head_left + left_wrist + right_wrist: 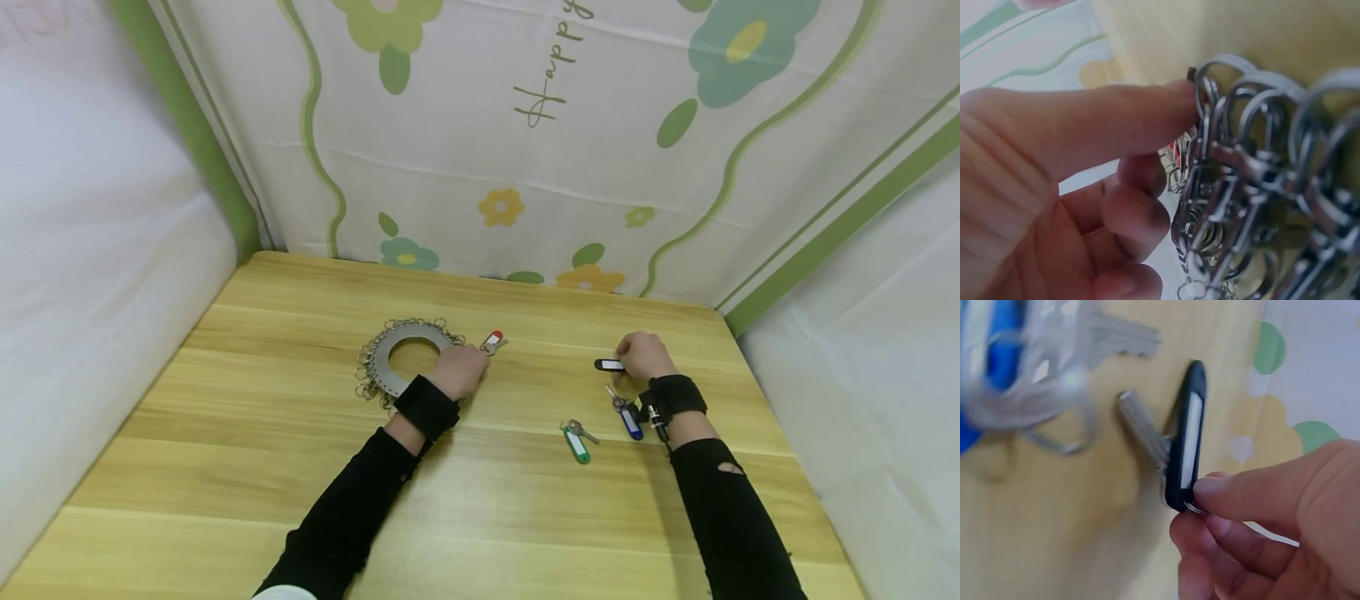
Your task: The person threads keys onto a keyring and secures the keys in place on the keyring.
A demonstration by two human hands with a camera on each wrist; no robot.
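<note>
My left hand point(459, 372) is at the right side of a flat grey metal ring point(387, 343) whose rim is hung with several small clasps and split rings. In the left wrist view its thumb and curled fingers pinch one metal clasp point(1205, 125). A red key tag point(492, 340) with a key lies just beyond that hand. Farther right, my right hand point(647, 356) pinches a black key tag point(1189, 440) at its ring end, a key point(1141, 425) hanging beside it. Below the right hand lies a blue key tag point(630, 422) with a key.
On the wooden table point(225, 467), a green key tag point(577, 446) with a key lies left of the blue one. A flowered cloth point(450, 142) hangs along the far edge, and white cloth walls point(97, 250) stand on both sides.
</note>
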